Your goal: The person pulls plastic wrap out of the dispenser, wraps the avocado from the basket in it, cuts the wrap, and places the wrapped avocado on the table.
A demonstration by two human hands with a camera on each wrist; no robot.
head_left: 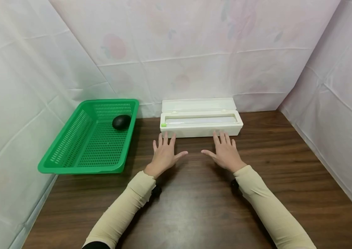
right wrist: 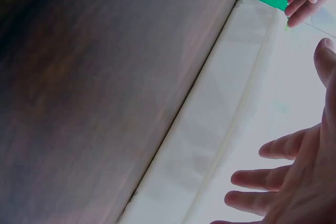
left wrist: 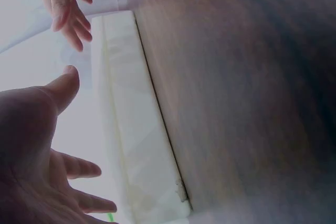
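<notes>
A long white box point(head_left: 201, 131) stands near the back of the table with its lid point(head_left: 199, 104) raised behind it. Inside the opening lies a pale white roll point(head_left: 200, 120), and a small light-green slider point(head_left: 163, 125) sits at the left end of the front rim. My left hand point(head_left: 164, 155) is spread before the box's left part, fingertips overlapping its lower front edge in the head view. Before the right part, my right hand point(head_left: 225, 154) is likewise spread, thumb pointing inward. Both hands hold nothing, and in the wrist views the fingers are straight and apart.
To the left is a green plastic basket point(head_left: 83, 170) with slotted walls, holding a dark oval object point(head_left: 121, 122). White patterned cloth point(head_left: 194, 69) hangs behind the brown wooden table point(head_left: 188, 207) and along both sides.
</notes>
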